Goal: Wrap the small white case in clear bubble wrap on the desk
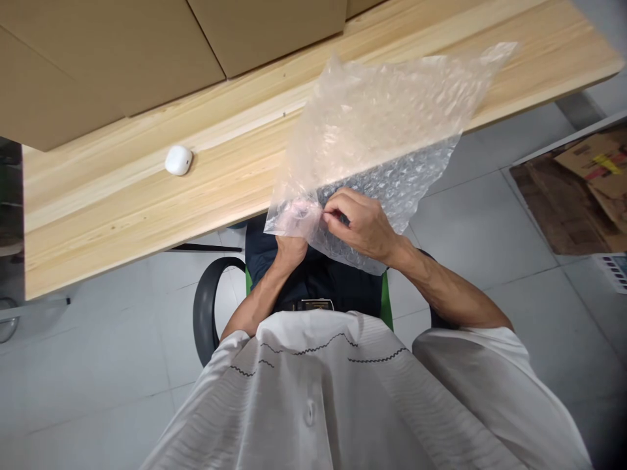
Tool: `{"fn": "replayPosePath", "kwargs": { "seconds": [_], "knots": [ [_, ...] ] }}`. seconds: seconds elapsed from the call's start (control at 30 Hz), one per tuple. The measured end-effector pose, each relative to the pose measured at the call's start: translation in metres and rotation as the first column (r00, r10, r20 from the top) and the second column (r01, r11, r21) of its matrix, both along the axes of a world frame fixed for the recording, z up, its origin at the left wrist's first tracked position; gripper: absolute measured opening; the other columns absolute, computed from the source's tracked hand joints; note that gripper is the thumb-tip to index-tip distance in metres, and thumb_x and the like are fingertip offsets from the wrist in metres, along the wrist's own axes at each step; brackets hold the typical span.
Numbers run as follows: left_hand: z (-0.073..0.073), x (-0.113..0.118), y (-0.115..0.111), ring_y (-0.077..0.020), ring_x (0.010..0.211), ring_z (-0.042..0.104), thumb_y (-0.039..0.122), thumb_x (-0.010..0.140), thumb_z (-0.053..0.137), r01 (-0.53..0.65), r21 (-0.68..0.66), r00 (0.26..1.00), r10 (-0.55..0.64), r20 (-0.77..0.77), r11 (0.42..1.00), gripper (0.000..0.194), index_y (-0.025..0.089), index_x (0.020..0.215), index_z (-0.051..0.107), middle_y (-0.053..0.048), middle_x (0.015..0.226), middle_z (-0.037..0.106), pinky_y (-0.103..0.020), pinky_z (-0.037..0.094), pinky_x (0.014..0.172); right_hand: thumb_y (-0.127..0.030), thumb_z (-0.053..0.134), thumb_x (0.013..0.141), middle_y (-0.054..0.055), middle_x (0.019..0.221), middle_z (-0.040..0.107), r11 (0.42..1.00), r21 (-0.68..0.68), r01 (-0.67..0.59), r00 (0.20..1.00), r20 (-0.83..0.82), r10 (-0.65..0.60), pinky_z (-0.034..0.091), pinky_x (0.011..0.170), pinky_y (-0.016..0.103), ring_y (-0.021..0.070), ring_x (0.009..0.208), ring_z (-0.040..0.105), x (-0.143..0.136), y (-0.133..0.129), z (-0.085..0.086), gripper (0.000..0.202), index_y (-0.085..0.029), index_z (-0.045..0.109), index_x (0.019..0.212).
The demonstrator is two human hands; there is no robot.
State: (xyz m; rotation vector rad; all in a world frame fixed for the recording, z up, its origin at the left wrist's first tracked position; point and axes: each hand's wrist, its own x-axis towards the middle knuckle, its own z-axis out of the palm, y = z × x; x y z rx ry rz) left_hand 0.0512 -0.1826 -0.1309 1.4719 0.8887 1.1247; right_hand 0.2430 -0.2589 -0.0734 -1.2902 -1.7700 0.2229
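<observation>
A clear sheet of bubble wrap (386, 111) slants from the table over its front edge toward my lap. My right hand (360, 222) pinches the wrap with thumb and forefinger near its lower left part. Close by on the left, my left hand (296, 225) is covered by the film, and its fingers show blurred through the plastic, closed around the wrap's near corner. The two hands are almost touching. A small white rounded case (179, 160), like an earbud case, lies on the table to the left, apart from both hands.
Large cardboard boxes (122, 52) stand along the back of the wooden table (122, 209). My chair's black armrest (203, 313) is below the table edge at left. Flattened cardboard (563, 202) lies on the right, above the tiled floor (480, 241).
</observation>
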Motion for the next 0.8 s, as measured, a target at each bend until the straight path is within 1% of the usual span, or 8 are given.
{"fn": "replayPosePath", "kwargs": {
  "seconds": [0.07,0.13,0.23,0.33,0.47,0.57,0.67,0.8],
  "knots": [
    [0.005,0.002,0.0,-0.0215,0.093,0.082,0.077,0.099,0.092,0.012,0.087,1.0,-0.013,0.011,0.996,0.052,0.026,0.097,0.086,-0.002,0.097,0.084,-0.039,0.069,0.095,-0.012,0.061,0.109,0.003,0.094,0.072,1.0,-0.01,0.015,1.0,0.007,-0.015,0.05,0.078,0.037,0.0214,0.086,0.067,-0.001,0.0,0.0,0.019,-0.027,0.064,0.098],
    [0.009,0.003,-0.001,-0.0209,0.09,0.081,0.076,0.1,0.091,0.004,0.128,1.0,-0.006,0.014,0.992,0.051,0.026,0.095,0.087,-0.001,0.094,0.084,-0.038,0.069,0.093,-0.01,0.06,0.107,0.002,0.093,0.07,1.0,-0.01,0.026,1.0,0.011,-0.026,0.048,0.077,0.037,0.0211,0.085,0.066,-0.002,0.0,0.0,0.02,-0.027,0.062,0.095],
    [0.014,0.002,-0.003,-0.0204,0.087,0.08,0.077,0.1,0.091,-0.006,0.129,1.0,0.007,-0.009,0.992,0.053,0.025,0.094,0.087,-0.002,0.093,0.084,-0.037,0.068,0.087,-0.008,0.06,0.102,0.002,0.091,0.069,0.999,-0.023,0.034,0.999,-0.001,-0.034,0.047,0.076,0.037,0.0204,0.083,0.065,-0.003,0.002,-0.002,0.022,-0.028,0.06,0.092],
    [0.018,0.001,-0.004,-0.0207,0.085,0.079,0.078,0.099,0.091,-0.008,0.113,0.999,0.012,-0.04,0.994,0.054,0.024,0.093,0.086,-0.002,0.091,0.084,-0.037,0.068,0.085,-0.006,0.063,0.096,0.001,0.088,0.067,0.999,-0.044,0.028,0.999,-0.037,-0.03,0.046,0.075,0.036,0.0199,0.081,0.062,-0.003,0.003,-0.002,0.023,-0.028,0.057,0.089],
    [0.019,0.0,-0.004,-0.0206,0.083,0.079,0.08,0.098,0.09,0.001,0.11,0.998,0.006,-0.067,0.994,0.055,0.025,0.091,0.085,-0.002,0.089,0.083,-0.037,0.068,0.083,-0.005,0.063,0.09,0.0,0.085,0.064,1.0,-0.009,0.025,0.996,-0.08,-0.026,0.044,0.072,0.036,0.0189,0.076,0.059,-0.002,0.004,0.001,0.025,-0.028,0.055,0.088],
    [0.019,0.0,-0.003,-0.0197,0.081,0.078,0.078,0.1,0.089,0.014,0.111,0.999,-0.009,-0.05,0.994,0.053,0.025,0.093,0.086,-0.002,0.089,0.083,-0.035,0.067,0.08,-0.005,0.061,0.093,0.0,0.086,0.065,1.0,-0.002,0.019,0.996,-0.085,-0.019,0.045,0.072,0.036,0.0186,0.077,0.06,-0.002,0.003,0.002,0.024,-0.028,0.056,0.089],
    [0.023,0.0,-0.003,-0.0193,0.081,0.078,0.079,0.101,0.089,0.033,0.136,0.999,-0.027,-0.046,0.99,0.054,0.025,0.093,0.085,-0.001,0.089,0.083,-0.035,0.067,0.08,-0.01,0.061,0.102,0.001,0.092,0.07,1.0,-0.021,0.0,0.996,-0.085,-0.001,0.049,0.076,0.036,0.0195,0.082,0.065,-0.001,0.001,0.003,0.019,-0.028,0.063,0.096],
    [0.032,0.001,-0.004,-0.0201,0.082,0.076,0.083,0.105,0.082,0.09,0.164,0.991,-0.073,-0.11,0.982,0.06,0.025,0.089,0.081,-0.002,0.087,0.08,-0.037,0.067,0.083,-0.017,0.063,0.108,0.003,0.097,0.074,0.999,-0.048,-0.025,0.999,-0.038,0.024,0.052,0.078,0.036,0.0209,0.085,0.067,0.001,-0.001,0.001,0.012,-0.027,0.069,0.104]
  ]
}}
